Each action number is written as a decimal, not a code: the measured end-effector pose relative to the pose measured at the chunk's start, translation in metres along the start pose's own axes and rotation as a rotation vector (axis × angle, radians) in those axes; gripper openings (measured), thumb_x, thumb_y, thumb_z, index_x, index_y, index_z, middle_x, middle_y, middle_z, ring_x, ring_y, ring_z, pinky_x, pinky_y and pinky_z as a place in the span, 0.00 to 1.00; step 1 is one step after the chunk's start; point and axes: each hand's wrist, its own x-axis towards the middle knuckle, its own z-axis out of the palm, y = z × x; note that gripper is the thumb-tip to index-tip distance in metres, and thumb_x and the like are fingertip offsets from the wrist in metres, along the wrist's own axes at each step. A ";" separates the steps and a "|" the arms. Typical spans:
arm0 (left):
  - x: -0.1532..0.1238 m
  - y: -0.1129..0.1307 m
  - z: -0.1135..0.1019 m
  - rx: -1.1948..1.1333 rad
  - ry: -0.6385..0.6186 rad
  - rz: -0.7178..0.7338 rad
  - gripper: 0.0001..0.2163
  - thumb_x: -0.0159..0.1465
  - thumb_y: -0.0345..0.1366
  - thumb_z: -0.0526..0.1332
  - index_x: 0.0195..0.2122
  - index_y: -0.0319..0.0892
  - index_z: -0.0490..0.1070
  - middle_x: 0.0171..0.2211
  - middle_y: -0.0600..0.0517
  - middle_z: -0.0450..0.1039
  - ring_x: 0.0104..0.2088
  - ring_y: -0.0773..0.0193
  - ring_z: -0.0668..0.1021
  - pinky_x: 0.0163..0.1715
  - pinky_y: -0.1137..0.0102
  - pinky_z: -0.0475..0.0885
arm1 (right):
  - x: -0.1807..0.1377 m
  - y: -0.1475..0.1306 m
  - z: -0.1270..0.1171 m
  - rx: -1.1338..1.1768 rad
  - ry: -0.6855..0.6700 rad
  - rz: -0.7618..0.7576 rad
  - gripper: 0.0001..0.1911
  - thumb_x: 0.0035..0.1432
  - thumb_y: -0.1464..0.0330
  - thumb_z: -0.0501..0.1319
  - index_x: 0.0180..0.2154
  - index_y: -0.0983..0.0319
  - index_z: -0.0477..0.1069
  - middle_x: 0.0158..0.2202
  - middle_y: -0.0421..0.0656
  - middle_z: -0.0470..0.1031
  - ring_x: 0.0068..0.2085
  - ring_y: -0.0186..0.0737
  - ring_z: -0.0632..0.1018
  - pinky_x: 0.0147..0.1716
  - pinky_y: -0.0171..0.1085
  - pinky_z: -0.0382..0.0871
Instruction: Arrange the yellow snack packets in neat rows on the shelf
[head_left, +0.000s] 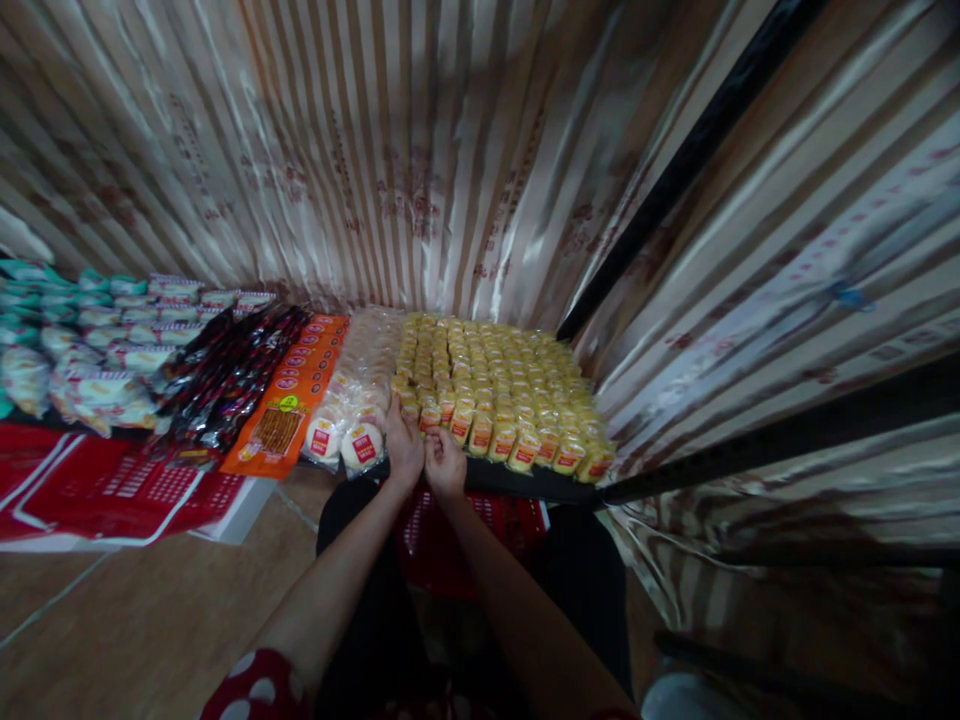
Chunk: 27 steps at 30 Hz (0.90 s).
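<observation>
My left hand (pixel 403 445) and my right hand (pixel 445 464) meet at the front edge of a low dark shelf (pixel 525 482). Both are curled at the front row of yellow wrapped snack packets (pixel 499 385), which lie in many tight rows. The left hand's fingers press against a packet at the row's left end. The right hand is closed just below the same spot; what it pinches is hidden. To the left of my hands are round pale cakes with red labels (pixel 352 435).
Further left lie an orange snack pack (pixel 289 405), dark red-black packets (pixel 225 375) and white-green bags (pixel 90 345). A red crate (pixel 105 490) sits at the left, another under the shelf. Striped satin curtains (pixel 420 160) surround the display. Tiled floor lies below.
</observation>
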 end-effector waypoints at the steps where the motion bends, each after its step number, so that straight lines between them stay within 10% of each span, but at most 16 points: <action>1: 0.000 0.000 0.000 0.004 0.002 0.008 0.21 0.64 0.33 0.46 0.58 0.35 0.57 0.59 0.40 0.61 0.61 0.59 0.61 0.60 0.62 0.56 | 0.000 0.000 0.000 -0.001 0.000 0.000 0.12 0.58 0.67 0.49 0.35 0.62 0.70 0.30 0.43 0.73 0.26 0.34 0.72 0.28 0.32 0.68; 27: 0.023 0.023 0.012 0.031 0.056 -0.026 0.24 0.60 0.31 0.51 0.59 0.36 0.56 0.59 0.41 0.60 0.60 0.55 0.62 0.60 0.60 0.55 | -0.001 0.003 0.000 -0.063 -0.020 -0.030 0.12 0.56 0.70 0.48 0.36 0.62 0.69 0.28 0.42 0.72 0.26 0.34 0.71 0.28 0.31 0.66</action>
